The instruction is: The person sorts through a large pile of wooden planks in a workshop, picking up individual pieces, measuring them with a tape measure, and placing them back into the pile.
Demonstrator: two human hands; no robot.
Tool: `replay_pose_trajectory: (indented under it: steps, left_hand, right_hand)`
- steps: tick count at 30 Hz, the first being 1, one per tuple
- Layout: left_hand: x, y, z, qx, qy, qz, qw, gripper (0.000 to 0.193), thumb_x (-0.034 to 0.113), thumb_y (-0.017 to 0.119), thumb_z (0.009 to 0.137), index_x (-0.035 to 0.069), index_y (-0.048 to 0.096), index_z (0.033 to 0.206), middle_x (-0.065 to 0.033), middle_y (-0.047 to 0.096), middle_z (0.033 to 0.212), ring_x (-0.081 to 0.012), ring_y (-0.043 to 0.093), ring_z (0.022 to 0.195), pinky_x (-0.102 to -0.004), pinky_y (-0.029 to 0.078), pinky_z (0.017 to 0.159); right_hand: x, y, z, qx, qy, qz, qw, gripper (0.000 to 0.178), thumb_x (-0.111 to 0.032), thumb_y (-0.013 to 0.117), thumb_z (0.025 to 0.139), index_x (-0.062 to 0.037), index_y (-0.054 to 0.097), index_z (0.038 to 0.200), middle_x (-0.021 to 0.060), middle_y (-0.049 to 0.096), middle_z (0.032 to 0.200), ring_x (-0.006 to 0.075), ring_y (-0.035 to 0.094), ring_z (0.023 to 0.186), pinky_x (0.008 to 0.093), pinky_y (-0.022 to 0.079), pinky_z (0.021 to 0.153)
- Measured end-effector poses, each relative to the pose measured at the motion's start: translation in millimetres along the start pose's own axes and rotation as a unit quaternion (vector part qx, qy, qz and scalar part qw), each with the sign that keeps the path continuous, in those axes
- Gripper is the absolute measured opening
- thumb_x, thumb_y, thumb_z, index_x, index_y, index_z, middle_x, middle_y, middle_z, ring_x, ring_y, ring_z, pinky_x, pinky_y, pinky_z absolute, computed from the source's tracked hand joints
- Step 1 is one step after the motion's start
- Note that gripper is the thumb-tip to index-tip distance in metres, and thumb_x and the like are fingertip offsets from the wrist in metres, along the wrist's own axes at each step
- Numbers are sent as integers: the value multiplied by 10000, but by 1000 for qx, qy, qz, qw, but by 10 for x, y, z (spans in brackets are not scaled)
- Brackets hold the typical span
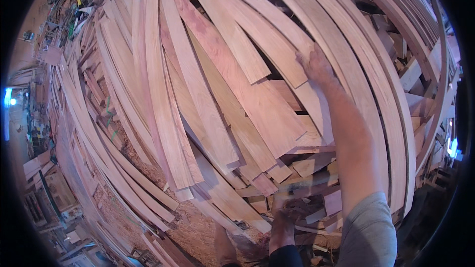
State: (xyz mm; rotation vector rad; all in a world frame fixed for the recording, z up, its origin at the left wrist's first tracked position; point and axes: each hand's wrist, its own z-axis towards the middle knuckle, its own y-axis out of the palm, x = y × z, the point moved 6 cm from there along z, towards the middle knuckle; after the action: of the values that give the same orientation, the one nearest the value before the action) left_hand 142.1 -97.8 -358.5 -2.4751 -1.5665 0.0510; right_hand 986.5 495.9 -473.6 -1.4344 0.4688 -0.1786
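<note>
My right arm (354, 143), in a grey short sleeve, reaches up from the lower right over a large stack of long wooden boards. My right hand (319, 66) is closed on the right edge of a pale board (277, 42), close to that board's near end. Some of its fingertips are hidden against the wood. Left of it lie a shorter pale board (237, 44) and a wide pinkish board (252, 96) with darker grain. Along the hand's right side runs a long pale board (341, 69). My left hand is not in view.
Bare feet (282, 230) show at the bottom, near sawdust (198, 232) and wood offcuts (316, 163). More narrow boards (118, 168) lie at the left. Dark reddish beams (403, 10) and stacked blocks (415, 76) stand at the right. Cluttered tools (74, 5) fill the far left.
</note>
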Motion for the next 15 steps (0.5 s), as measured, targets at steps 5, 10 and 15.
replay_pose_trajectory:
  steps: [5,10,15]
  left_hand:
    - [161,266,-34,-49,10,-43,998,330,208,516,1006,-14,572,1245,-129,615,1211,-215,617,1048,-338,516,901]
    - [421,347,75,-16,-33,51,998,332,237,536,1002,-17,600,1206,-126,651,1134,-222,632,983,-342,514,898]
    - [923,462,122,30,-43,-355,934,343,270,574,983,6,607,1199,-71,686,961,-202,639,850,-322,520,797]
  right_hand:
    - [-314,-21,160,-83,146,-35,985,843,-704,335,925,49,581,1212,281,489,1301,416,519,1199,492,403,1024]
    - [-808,-188,-118,-109,141,-38,983,961,-819,434,798,56,621,1149,253,578,1145,394,578,1107,474,463,923]
    - [-1551,-83,-734,-151,34,124,980,759,-615,676,773,96,601,1029,283,565,1135,395,562,1082,450,451,942]
